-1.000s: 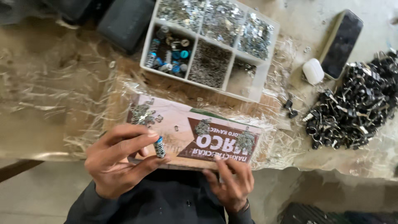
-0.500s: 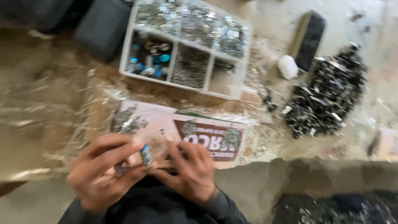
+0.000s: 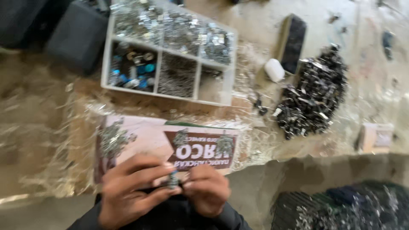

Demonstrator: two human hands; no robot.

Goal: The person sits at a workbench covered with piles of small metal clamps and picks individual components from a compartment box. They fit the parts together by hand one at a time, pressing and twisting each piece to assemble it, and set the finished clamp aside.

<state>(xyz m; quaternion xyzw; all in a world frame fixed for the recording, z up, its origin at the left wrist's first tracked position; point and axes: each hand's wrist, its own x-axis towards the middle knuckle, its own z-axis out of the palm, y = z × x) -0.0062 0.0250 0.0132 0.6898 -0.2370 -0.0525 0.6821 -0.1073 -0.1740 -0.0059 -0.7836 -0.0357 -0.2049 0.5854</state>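
Both hands meet at the bottom edge: the left hand (image 3: 130,191) and right hand (image 3: 207,190) pinch a small bluish metal part (image 3: 173,179) between their fingertips. At twelve o'clock lies a printed cardboard box (image 3: 149,138), beyond it a compartment tray (image 3: 110,55) of metal pieces; a heap of dark clips (image 3: 313,96) sits at two o'clock.

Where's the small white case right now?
In the head view the small white case lies upper right of centre, between the compartment tray on its left and the pile of dark metal parts on its right, touching the black phone.
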